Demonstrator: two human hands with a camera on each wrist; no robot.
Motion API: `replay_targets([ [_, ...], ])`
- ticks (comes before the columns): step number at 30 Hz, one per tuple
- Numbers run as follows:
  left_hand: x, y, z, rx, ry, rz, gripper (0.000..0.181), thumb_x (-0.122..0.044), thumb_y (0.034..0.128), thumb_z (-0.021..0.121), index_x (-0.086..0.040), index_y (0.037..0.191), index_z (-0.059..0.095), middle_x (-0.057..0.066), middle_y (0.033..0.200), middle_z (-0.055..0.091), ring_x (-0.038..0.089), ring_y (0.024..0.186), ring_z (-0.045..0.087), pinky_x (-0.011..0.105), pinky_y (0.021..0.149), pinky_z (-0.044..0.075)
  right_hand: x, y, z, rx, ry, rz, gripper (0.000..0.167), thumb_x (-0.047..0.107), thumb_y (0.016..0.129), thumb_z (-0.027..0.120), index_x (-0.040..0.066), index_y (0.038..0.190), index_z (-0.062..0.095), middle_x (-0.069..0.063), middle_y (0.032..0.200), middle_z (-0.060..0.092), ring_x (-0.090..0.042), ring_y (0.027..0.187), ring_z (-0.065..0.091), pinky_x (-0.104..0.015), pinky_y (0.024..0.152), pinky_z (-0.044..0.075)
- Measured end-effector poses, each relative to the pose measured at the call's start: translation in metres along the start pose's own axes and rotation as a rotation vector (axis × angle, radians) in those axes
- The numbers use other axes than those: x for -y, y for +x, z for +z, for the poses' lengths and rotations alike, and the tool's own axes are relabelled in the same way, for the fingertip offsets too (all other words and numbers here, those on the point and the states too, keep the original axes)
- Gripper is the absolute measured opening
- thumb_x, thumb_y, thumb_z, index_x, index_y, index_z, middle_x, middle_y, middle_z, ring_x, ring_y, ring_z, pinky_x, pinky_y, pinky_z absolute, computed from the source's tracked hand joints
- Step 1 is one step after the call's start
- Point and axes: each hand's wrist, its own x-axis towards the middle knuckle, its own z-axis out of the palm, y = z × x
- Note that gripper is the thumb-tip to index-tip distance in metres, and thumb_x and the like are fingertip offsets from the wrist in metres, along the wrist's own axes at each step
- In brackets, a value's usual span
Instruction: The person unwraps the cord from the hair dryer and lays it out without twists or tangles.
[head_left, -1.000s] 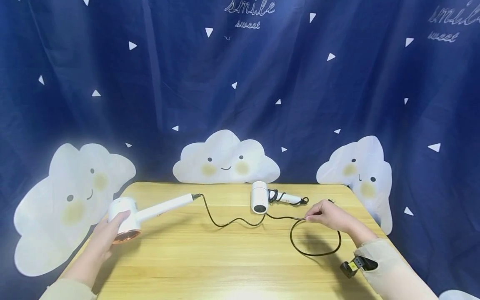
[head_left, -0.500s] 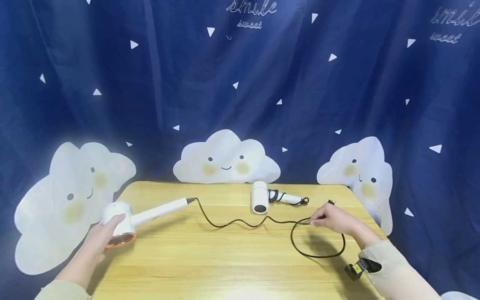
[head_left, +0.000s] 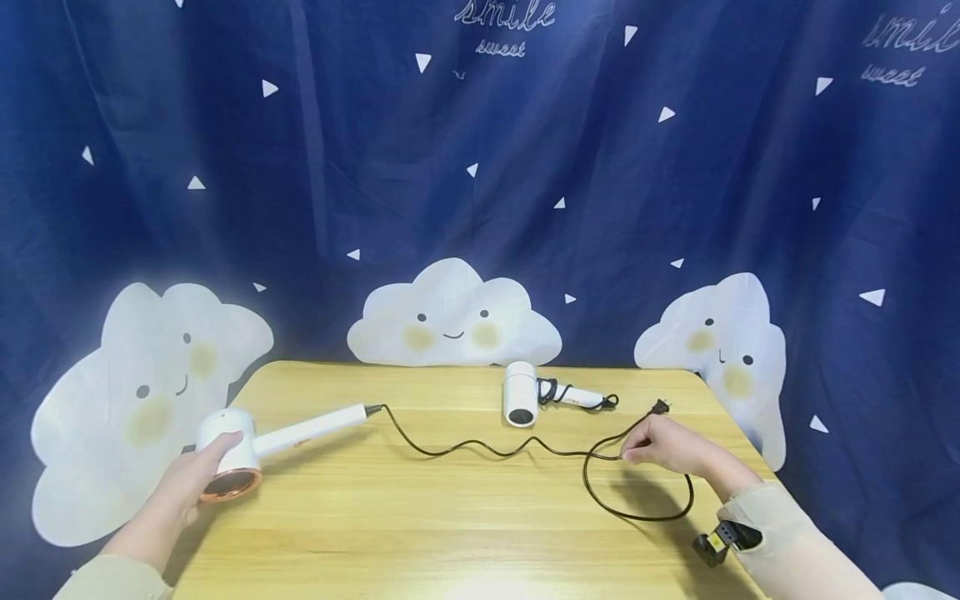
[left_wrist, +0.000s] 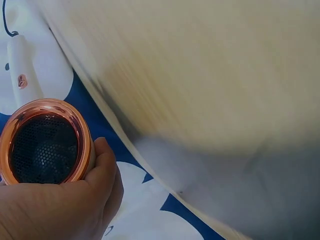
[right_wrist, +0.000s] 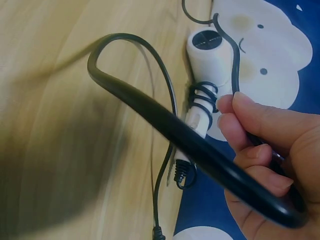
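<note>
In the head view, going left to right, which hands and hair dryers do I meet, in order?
Left hand → white hair dryer with the copper-coloured rim, gripped by that hand → second white hair dryer with its cord wrapped round its handle → right hand.

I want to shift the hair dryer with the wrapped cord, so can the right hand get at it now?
Probably yes: the cord-wrapped dryer lies near the right hand with nothing bulky between, though its fingers hold the loose black cord and may need freeing.
</note>
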Motion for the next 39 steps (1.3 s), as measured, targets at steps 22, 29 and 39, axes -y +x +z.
replay_targets([
  [22,0.012,0.008,-0.002,-0.02,0.056,-0.045,0.099,-0.063,0.0955,0.044,0.026,0.134,0.024,0.031,0.11,0.048,0.024,0.079,0.061,0.033,0.069,0.056,-0.011,0.0,0.018,0.047,0.069,0.038,0.006,0.006,0.088,0.073,0.001,0.088,0.077,-0.007,0.081,0.073,-0.005,0.068,0.061,-0.024,0.065,0.051],
  [29,0.012,0.008,-0.002,-0.009,0.102,-0.058,0.103,-0.063,0.096,0.041,0.028,0.138,0.016,0.04,0.125,0.036,0.039,0.1,0.055,0.031,0.07,0.051,-0.013,-0.001,0.02,0.07,0.088,0.054,0.005,0.003,0.087,0.073,0.001,0.087,0.077,-0.008,0.078,0.072,-0.005,0.062,0.055,-0.022,0.059,0.047],
  [39,0.013,0.011,-0.005,-0.01,0.144,-0.065,0.106,-0.065,0.0943,0.041,0.029,0.136,0.018,0.042,0.126,0.036,0.043,0.104,0.052,0.034,0.071,0.052,-0.019,-0.002,0.028,0.093,0.096,0.083,0.006,0.003,0.088,0.072,0.004,0.086,0.078,-0.003,0.071,0.068,-0.004,0.057,0.046,-0.02,0.054,0.04],
])
